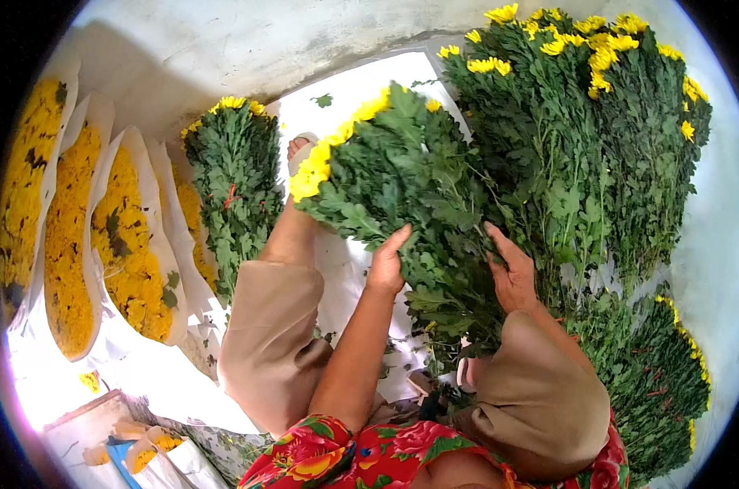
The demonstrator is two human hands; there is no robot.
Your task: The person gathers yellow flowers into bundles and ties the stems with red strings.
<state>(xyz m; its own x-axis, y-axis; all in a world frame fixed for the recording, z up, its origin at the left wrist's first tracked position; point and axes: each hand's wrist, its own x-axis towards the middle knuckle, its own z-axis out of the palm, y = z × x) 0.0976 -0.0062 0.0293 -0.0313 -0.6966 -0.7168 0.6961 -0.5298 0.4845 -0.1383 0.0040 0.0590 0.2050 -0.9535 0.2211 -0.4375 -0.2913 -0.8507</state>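
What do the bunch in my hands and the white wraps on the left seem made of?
The bunch looks like natural plant matter: matte, lobed green leaves and yellow petals. The white wraps are probably paper, smooth and matte, judging by their stiff edges.

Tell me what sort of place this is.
Probably a flower-packing workspace: a held bunch of yellow flowers, more leafy bunches piled at the right, and yellow blooms in white wrapping lined up at the left.
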